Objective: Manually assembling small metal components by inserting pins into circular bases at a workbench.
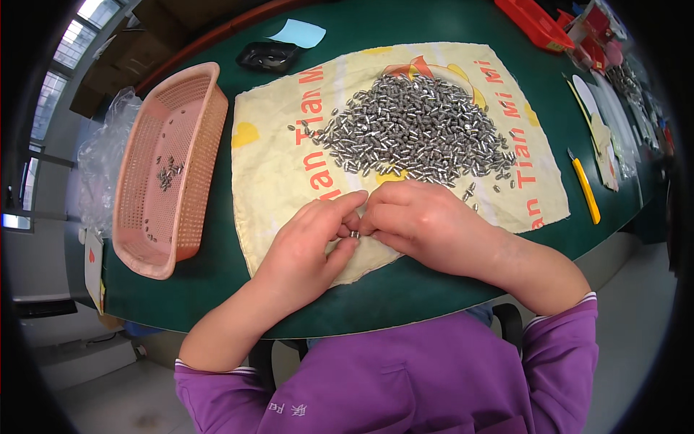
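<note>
Closest to my camera is a purple garment [434, 376], with small pale characters [287, 410] between 6 and 7 o'clock. At the centre of my view, the left hand [307, 235] pinches a small metal piece [354, 234] between thumb and fingers; the right hand [430, 220] curls beside it, and I cannot tell whether its fingertips close on anything. At 1 o'clock lies the heap of metal pieces [419, 126], short and silvery, shiny bands between duller grey ends. Beneath, the pale yellow cloth [260, 184] carries large red lettering [312, 132] at 11 and 2 o'clock
</note>
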{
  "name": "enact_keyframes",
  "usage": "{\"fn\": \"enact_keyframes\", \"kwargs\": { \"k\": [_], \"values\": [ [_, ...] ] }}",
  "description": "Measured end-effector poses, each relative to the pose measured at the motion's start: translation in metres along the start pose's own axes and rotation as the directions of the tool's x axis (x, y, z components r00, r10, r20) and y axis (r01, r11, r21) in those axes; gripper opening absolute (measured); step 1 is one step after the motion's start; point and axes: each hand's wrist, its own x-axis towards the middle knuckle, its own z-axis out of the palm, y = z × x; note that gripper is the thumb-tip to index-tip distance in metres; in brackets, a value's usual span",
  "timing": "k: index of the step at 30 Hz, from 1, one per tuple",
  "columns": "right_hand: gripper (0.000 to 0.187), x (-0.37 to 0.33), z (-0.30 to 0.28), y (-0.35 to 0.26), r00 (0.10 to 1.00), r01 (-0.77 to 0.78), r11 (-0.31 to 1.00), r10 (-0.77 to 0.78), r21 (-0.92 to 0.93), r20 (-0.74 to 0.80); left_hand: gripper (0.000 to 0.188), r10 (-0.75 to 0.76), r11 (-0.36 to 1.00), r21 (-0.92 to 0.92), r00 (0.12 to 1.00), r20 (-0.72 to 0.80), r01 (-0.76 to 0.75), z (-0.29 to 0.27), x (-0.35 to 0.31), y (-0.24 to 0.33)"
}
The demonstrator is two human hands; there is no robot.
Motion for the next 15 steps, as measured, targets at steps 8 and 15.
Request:
{"fn": "enact_keyframes", "kwargs": {
  "k": [8,15],
  "values": [
    [0.018,-0.0039,-0.0057,-0.0024,0.99,-0.142,0.984,0.14,-0.111,-0.022,0.06,0.052,0.997,0.056,0.999,-0.016,-0.051,0.0007,0.0009,-0.0048],
    [0.017,-0.0027,-0.0013,-0.0015,0.989,-0.133,0.985,0.124,-0.109,-0.082,0.063,0.049,0.998,0.037,0.996,-0.074,-0.046,0.0059,0.0018,-0.0082]
  ]
}}
